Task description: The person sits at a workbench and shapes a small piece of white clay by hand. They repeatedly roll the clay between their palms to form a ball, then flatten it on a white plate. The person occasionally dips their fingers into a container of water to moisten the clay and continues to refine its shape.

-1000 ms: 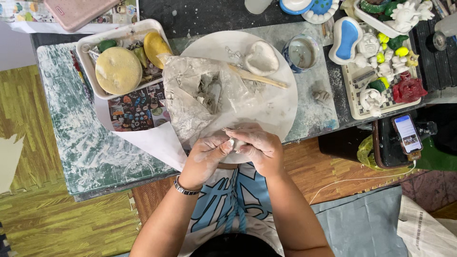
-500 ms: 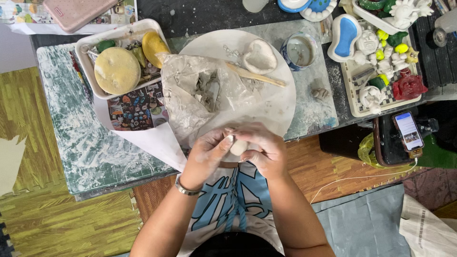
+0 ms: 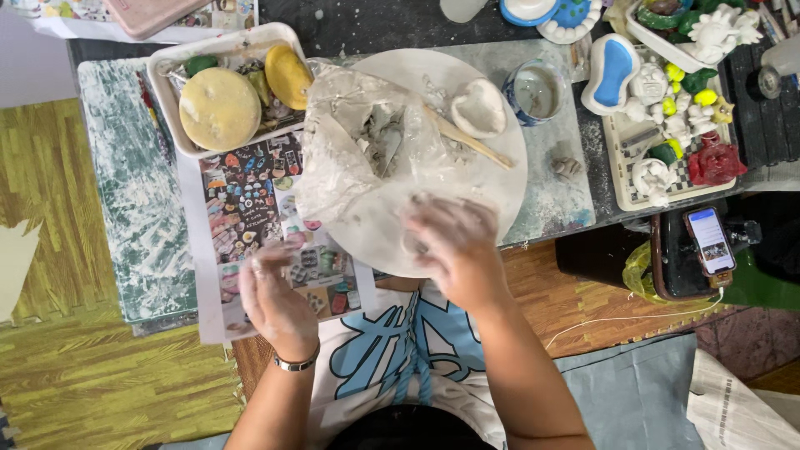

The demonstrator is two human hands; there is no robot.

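The round white work board [image 3: 500, 179] is the landmark here. At its near edge the right hand [image 3: 446, 242] lies palm down, fingers curled over a small pale lump of clay [image 3: 413, 244] that shows only as a sliver under the fingertips; the hand is blurred, so whether it grips the lump or merely presses it against the board I cannot tell. The left hand [image 3: 271, 296] is off the board, to its left and nearer the person, hovering over a printed picture sheet [image 3: 250, 208] with fingers spread and nothing in it.

On the board's left half sits a crumpled clear plastic bag [image 3: 350, 158] with grey clay [image 3: 383, 137] inside. Toward the board's far side lies a shallow white heart-shaped dish [image 3: 477, 108], with a wooden stick [image 3: 467, 142] running beside it. Beyond the board's left edge is a white tray [image 3: 171, 67] holding a round yellow sponge [image 3: 219, 108].

As a judgement: one formed piece, the dish, looks finished or nearly so, while the lump under the right hand is shapeless as yet, so the shaping of this piece appears barely begun, and much clay remains in the bag.
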